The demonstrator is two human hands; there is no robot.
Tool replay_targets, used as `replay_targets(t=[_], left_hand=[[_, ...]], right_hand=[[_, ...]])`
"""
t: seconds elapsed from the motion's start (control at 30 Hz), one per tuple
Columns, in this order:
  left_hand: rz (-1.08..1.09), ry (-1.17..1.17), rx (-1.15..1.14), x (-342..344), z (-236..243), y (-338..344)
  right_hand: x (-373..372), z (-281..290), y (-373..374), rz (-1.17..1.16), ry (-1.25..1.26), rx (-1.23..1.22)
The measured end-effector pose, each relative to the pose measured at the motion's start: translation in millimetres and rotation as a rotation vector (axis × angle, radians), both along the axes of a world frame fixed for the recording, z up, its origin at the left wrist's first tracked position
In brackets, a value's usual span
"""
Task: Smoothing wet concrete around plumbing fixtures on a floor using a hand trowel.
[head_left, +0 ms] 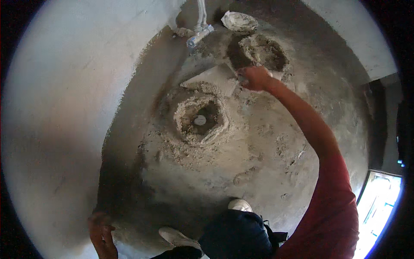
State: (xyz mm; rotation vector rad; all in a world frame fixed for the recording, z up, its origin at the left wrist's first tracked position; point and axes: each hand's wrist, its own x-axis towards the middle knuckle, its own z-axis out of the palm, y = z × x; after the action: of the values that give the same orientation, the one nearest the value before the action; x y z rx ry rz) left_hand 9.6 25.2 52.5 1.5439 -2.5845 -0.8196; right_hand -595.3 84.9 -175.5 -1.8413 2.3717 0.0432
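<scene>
My right hand (255, 78) grips a trowel (209, 78) whose wide flat blade, with gritty grey mortar on it, lies just above a rough mortar ring (183, 110). Inside that ring is a recess with a pale round piece (199, 120) at its bottom. A second rough ring (276, 47) lies beyond my right hand, partly behind it. My left hand (100, 226) is low at the left, beside the wall, its fingers apart and loosely bent, with nothing visible in them.
Pale walls (60, 108) rise at left and upper right. White pipes (198, 36) stand at the back beside a crumpled pale bag (239, 20). The gritty floor (258, 151) reaches my shoes (174, 237). A bright opening (379, 198) is at the lower right.
</scene>
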Motion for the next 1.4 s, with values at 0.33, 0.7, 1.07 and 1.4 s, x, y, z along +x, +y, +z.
replay_targets(t=[0.33, 0.7, 1.07, 1.4], left_hand=[[-0.041, 0.071, -0.119, -36.7, 41.2, 36.3], [-0.139, 0.237, -0.318, -50.5, 68.1, 56.7], [-0.267, 0.401, -0.142, -61.4, 28.7, 38.3], [-0.302, 0.452, -0.134, -61.7, 27.6, 28.8]], right_hand=[[82.3, 44.2, 52.0, -0.093, -0.011, 0.075], [119.2, 40.0, 106.8, -0.227, -0.080, -0.039], [91.5, -12.6, 133.4, -0.474, -0.321, -0.007], [182.1, 22.1, 132.3, -0.618, -0.354, -0.160]])
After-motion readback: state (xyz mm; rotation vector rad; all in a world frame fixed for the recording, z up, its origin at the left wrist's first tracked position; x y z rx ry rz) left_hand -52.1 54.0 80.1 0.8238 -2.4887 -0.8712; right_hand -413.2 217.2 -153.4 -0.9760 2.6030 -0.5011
